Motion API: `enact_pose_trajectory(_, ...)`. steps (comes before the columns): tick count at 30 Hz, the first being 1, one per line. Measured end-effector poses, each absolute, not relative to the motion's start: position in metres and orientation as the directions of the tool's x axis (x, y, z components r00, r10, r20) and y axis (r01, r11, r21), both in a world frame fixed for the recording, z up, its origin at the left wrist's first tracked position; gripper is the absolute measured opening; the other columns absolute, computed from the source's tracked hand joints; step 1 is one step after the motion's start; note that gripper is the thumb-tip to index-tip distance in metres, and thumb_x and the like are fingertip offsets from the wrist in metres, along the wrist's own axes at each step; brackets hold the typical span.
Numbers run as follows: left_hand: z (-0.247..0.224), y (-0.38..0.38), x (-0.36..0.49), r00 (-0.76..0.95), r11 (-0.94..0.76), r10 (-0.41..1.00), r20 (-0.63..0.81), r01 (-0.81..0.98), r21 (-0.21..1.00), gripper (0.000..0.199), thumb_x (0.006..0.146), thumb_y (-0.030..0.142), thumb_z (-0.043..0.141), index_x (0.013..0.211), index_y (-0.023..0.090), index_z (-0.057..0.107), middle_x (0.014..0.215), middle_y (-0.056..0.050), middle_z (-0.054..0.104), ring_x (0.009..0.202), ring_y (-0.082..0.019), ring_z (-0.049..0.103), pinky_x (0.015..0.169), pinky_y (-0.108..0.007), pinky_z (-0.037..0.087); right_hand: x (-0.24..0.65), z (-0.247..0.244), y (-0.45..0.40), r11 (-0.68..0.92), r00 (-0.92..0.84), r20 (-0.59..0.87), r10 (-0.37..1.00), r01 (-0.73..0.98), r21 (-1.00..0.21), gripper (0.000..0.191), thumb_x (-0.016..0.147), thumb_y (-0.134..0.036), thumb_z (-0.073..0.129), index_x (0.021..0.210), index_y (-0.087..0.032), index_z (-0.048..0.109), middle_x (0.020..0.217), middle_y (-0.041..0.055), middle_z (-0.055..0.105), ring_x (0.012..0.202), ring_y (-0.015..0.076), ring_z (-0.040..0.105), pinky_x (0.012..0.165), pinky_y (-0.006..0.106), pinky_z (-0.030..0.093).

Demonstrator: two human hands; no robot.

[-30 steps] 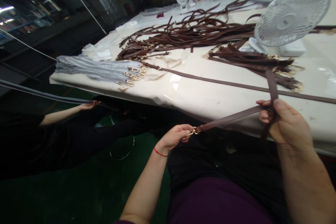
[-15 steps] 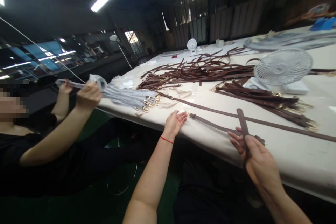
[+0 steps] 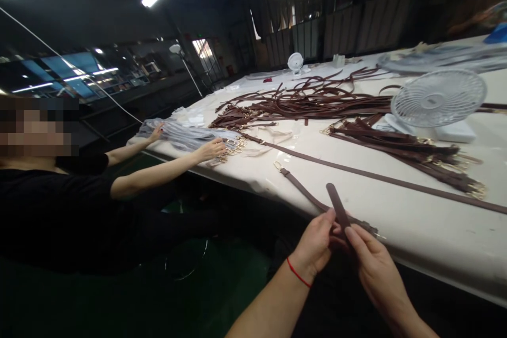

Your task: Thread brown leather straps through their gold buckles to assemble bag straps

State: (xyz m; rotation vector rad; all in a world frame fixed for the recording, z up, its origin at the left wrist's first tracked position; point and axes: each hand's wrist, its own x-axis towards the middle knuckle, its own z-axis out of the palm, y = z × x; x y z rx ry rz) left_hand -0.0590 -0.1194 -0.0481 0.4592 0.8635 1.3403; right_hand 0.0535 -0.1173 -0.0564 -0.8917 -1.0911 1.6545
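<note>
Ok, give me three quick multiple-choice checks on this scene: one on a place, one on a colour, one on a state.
1. Where does the white desk fan stand? A on the floor; B on the cream-covered table; C on a shelf.
2. What colour is the strap held between the left hand and right hand? A grey; B white; C dark brown.
3. Where is that strap's gold snap hook? A resting on the table; B clipped to the fan; C gripped in a hand.

Answers: 1 B, it stands on the tabletop beside the brown strap piles. 2 C, its surface shows dark brown. 3 A, it lies near the table edge, away from the hands.
</note>
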Motion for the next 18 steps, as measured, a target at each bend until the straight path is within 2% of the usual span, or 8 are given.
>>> enact_pose_trajectory(3, -0.054, -0.12, -0.058, -0.015, 0.231, 0.951, -0.31, -0.633, 0.739, 0.049, 0.073, 0.056, 0.07, 0.084, 0.008, 0.064, 0.055, 0.002, 0.046, 0.044, -0.005, 0.039, 0.04, -0.016, 0.03, 0.067, -0.049, -0.133, -0.205, -0.378, -0.093, 0.921, -0.268, -0.941, 0.024, 0.084, -0.044, 0.068, 0.096, -0.024, 0.073, 0.11, 0.0073, 0.067, 0.1, 0.0293, 0.063, 0.088, 0.04, 0.057)
enact_pose_trajectory(5, -0.056, -0.121, -0.06, -0.017, 0.242, 0.947, -0.321, -0.618, 0.748, 0.049, 0.076, 0.055, 0.068, 0.084, 0.007, 0.063, 0.062, -0.005, 0.057, 0.048, -0.008, 0.049, 0.044, -0.018, 0.037, 0.08, -0.044, -0.139, -0.221, -0.388, -0.113, 0.915, -0.246, -0.944, 0.023, 0.084, -0.043, 0.067, 0.094, -0.024, 0.074, 0.112, 0.0076, 0.066, 0.098, 0.0277, 0.064, 0.084, 0.038, 0.059)
enact_pose_trajectory(7, -0.055, -0.121, -0.065, -0.033, 0.231, 0.948, -0.317, -0.615, 0.754, 0.049, 0.079, 0.055, 0.064, 0.088, 0.007, 0.063, 0.076, -0.012, 0.066, 0.061, -0.016, 0.062, 0.055, -0.024, 0.048, 0.093, -0.042, -0.141, -0.222, -0.389, -0.122, 0.913, -0.223, -0.949, 0.024, 0.085, -0.043, 0.067, 0.097, -0.023, 0.073, 0.115, 0.0085, 0.065, 0.1, 0.0282, 0.063, 0.077, 0.036, 0.061)
enact_pose_trajectory(10, -0.051, -0.117, -0.076, -0.067, 0.206, 0.949, -0.307, -0.603, 0.77, 0.049, 0.084, 0.056, 0.059, 0.09, 0.007, 0.061, 0.087, -0.018, 0.069, 0.076, -0.024, 0.067, 0.064, -0.031, 0.054, 0.107, -0.044, -0.14, -0.222, -0.36, -0.134, 0.923, -0.215, -0.951, 0.032, 0.086, -0.045, 0.066, 0.109, -0.023, 0.071, 0.115, 0.0103, 0.064, 0.103, 0.029, 0.062, 0.068, 0.033, 0.062)
enact_pose_trajectory(14, -0.05, -0.116, -0.083, -0.097, 0.198, 0.944, -0.314, -0.596, 0.778, 0.045, 0.085, 0.054, 0.058, 0.092, 0.009, 0.058, 0.088, -0.017, 0.069, 0.074, -0.023, 0.067, 0.06, -0.03, 0.053, 0.107, -0.046, -0.134, -0.241, -0.374, -0.138, 0.917, -0.243, -0.94, 0.032, 0.087, -0.047, 0.064, 0.103, -0.02, 0.072, 0.111, 0.0109, 0.066, 0.09, 0.0246, 0.066, 0.069, 0.031, 0.061)
enact_pose_trajectory(18, -0.051, -0.128, -0.074, -0.014, 0.205, 0.965, -0.262, -0.582, 0.787, 0.037, 0.085, 0.046, 0.062, 0.095, 0.011, 0.06, 0.091, -0.012, 0.066, 0.08, -0.019, 0.064, 0.063, -0.025, 0.05, 0.092, -0.046, -0.129, -0.238, -0.404, -0.104, 0.909, -0.298, -0.924, 0.027, 0.089, -0.044, 0.063, 0.098, -0.02, 0.072, 0.105, 0.0088, 0.066, 0.089, 0.0223, 0.066, 0.073, 0.03, 0.059)
